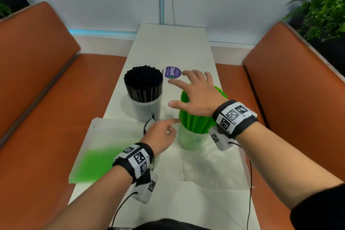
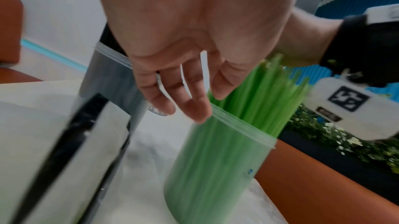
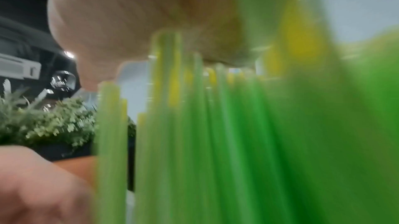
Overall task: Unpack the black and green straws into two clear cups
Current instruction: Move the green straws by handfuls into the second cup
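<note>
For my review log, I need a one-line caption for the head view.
Right hand spread open over green straws in a clear cup; left hand beside it; black straws already cupped.

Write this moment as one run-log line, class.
black straws: in cup | green straws: in cup | right hand: open above them | left hand: open beside cup

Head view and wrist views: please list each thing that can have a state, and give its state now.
black straws: upright, packed in their clear cup
green straws: in the second clear cup, fanned out, leaning
left hand: fingers relaxed, near the green cup's rim, holding nothing
right hand: spread open above the green straw tops
plastic wrapper: lying crumpled on the table
</note>
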Motion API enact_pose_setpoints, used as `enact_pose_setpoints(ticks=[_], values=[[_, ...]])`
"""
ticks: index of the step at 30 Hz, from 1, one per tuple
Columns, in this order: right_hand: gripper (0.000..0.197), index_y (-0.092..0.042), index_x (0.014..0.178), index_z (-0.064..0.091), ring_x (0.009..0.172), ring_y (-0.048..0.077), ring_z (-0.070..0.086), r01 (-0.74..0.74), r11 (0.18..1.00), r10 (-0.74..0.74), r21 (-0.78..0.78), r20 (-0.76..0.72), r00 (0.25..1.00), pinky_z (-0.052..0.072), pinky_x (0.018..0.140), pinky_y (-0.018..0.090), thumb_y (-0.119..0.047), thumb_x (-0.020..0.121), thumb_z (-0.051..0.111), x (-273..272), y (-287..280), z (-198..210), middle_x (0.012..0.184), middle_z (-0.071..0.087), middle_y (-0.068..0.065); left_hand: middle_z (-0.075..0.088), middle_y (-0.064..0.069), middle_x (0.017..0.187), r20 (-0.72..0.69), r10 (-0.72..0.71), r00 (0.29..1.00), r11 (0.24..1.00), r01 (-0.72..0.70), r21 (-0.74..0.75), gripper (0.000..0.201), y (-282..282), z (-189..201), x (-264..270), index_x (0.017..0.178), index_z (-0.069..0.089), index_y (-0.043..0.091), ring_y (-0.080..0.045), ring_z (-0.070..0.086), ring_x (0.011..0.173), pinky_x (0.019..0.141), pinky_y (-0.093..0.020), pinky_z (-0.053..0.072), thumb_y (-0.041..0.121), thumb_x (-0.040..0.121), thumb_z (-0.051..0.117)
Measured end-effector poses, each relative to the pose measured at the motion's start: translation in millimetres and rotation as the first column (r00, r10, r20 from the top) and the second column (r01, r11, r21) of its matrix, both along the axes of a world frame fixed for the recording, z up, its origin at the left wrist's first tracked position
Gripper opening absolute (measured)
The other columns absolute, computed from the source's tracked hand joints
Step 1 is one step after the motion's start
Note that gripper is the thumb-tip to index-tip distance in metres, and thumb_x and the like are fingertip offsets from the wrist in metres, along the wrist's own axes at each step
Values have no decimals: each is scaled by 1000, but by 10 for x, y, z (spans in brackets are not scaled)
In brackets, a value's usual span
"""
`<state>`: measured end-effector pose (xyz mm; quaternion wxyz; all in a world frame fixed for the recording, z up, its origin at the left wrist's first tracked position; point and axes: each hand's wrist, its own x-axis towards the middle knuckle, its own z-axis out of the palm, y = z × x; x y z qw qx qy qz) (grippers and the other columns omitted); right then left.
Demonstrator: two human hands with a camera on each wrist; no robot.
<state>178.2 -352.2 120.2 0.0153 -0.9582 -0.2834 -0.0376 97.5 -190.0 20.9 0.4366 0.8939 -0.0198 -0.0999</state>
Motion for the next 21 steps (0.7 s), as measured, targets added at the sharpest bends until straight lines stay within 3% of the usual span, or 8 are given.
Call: enact_pose_setpoints(ticks=[2,5,8,10,13,16,19,21], values=[[65,-41,142,39,137,29,29,-69,972,58,223,54,997,20,114,52,-73,85,37,-60,97,112,147,37,6,68,7,91,77,134,988,991,-135,14,41,147,15,44,122,64,36,-9,64,76,64,-15,49,15,91,49],[37,-20,123,61,117,21,51,-148,779,123,610,84,989,43,101,38,-34,89,59,-164,343,172,127,52,4,58,1,96,204,326,923,931,-351,98,36,394,-20,86,123,61,30,-15,54,84,74,-23,42,22,88,60],[20,-13,105,68,92,12,60,-124,623,144,772,43,989,53,83,30,-14,86,59,-338,625,72,103,63,0,51,-1,111,90,398,913,901,-408,148,62,529,-126,40,136,44,34,-22,54,100,83,-32,48,39,82,72],[16,-14,95,69,81,10,61,-38,594,141,803,-58,988,54,76,27,-10,85,57,-444,756,-100,89,67,-2,58,-2,108,-35,358,933,920,-346,185,76,572,-234,-40,145,34,33,-25,56,102,87,-37,52,36,80,75],[15,-14,89,70,73,11,63,197,685,94,701,-353,931,54,71,23,-10,85,57,-528,848,-507,79,69,-3,64,-1,74,-82,358,930,931,-350,101,68,657,-362,-152,145,39,28,-21,59,85,70,-28,50,15,84,65],[13,-7,90,70,79,24,69,383,790,18,479,-643,766,57,77,33,-5,87,57,-606,856,-1000,84,71,8,57,4,66,-22,392,920,920,-392,14,62,751,-343,-208,141,45,30,-10,57,67,57,-17,40,10,85,64],[12,-13,80,66,74,20,60,304,882,5,359,-653,758,40,63,17,-5,85,59,-676,919,-1374,78,65,5,53,3,73,-12,364,931,930,-364,-40,63,783,-248,-247,139,45,34,-12,53,62,55,-14,37,11,85,65],[18,-14,69,50,70,22,51,207,942,9,265,-634,774,30,53,19,-3,82,55,-716,1028,-1520,69,53,1,55,0,80,-19,319,948,945,-319,-76,63,745,-190,-295,140,44,36,-13,53,62,56,-12,38,12,85,65]])
